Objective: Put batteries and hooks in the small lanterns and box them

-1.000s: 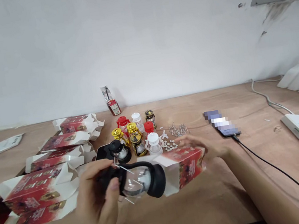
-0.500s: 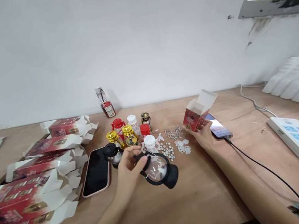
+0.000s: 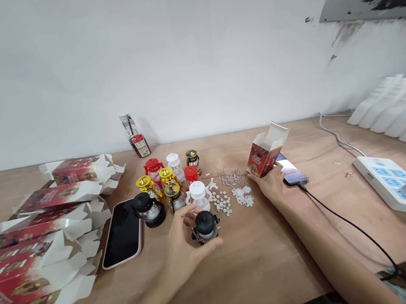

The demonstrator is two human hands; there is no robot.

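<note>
1. At far left, red-and-white cartons [image 3: 15, 271] lie overlapping on the wooden table [image 3: 243, 268]. A sleeve or forearm brushing them could, I think, slide the near ones.

2. Next is a dark phone [image 3: 121, 234], face up, with a second black lantern [image 3: 148, 210] beside its far corner. A careless elbow might knock that lantern.

3. At the middle, the left hand [image 3: 182, 250] is spread in a loose curve around a black lantern [image 3: 205, 225]; from here I cannot tell which fingertips touch it. The likeliest mishap is tipping: a finger catching the rim as it moves could topple the lantern, or push it into the white lantern [image 3: 198, 193] close behind. The black lantern stands about upright at the table's near side, cap up, base down, its long axis close to vertical.

4. Right of it lie grey discs [image 3: 221, 201], flat white pieces [image 3: 243, 197] and bent wires [image 3: 230, 176]. A sweeping hand could scatter them.

5. The right hand [image 3: 271, 182] grips a red box [image 3: 261, 158] low on its side. Too hard a squeeze could crease the card. Its open end and flap point up, the long axis leaning right.

6. Just beyond that hand, a lit phone [image 3: 290, 170] trails a black cable [image 3: 344, 217]; the right arm could snag it.
</note>
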